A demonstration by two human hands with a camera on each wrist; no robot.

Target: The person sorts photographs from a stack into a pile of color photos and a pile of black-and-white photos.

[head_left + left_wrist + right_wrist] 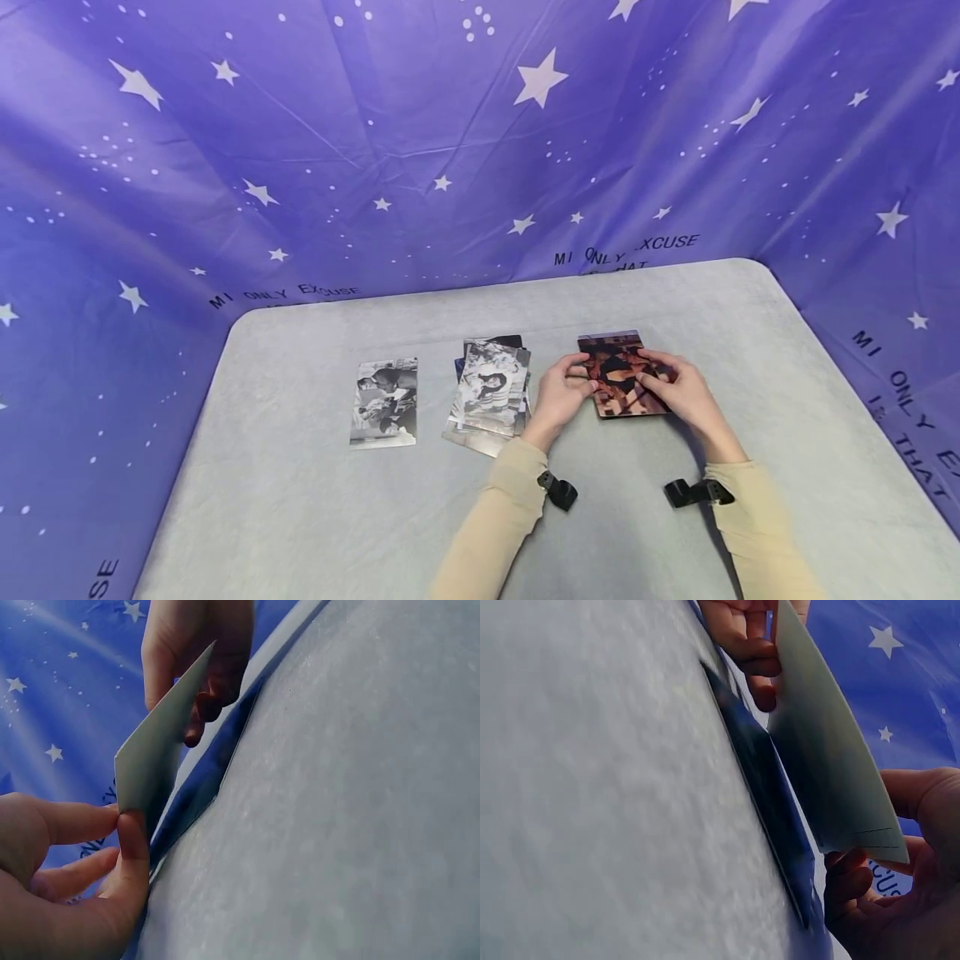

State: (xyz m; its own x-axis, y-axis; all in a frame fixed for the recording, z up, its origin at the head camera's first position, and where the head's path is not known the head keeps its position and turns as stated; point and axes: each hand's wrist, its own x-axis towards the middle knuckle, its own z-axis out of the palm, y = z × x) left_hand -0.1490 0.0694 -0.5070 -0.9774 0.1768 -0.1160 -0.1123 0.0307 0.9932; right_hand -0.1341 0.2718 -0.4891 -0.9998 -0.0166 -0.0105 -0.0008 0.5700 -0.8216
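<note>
A reddish-brown photo card [621, 379] is held between both hands at the right of the table. My left hand [558, 396] pinches its left edge with thumb and fingers, and my right hand [686, 398] pinches the right edge. Both wrist views show the card's pale back [832, 765] tilted up from the table. Under it lies a dark, glossy photo [217, 765], its picture mostly hidden by the raised card. In the right wrist view, faint printed lines mark one corner of the card's back.
Left of my hands lies an untidy pile of photos [491, 387], a black-and-white one on top. Farther left is a single black-and-white photo [385, 404]. The grey table [300, 517] meets a purple star-patterned curtain [420, 125] at its back and sides.
</note>
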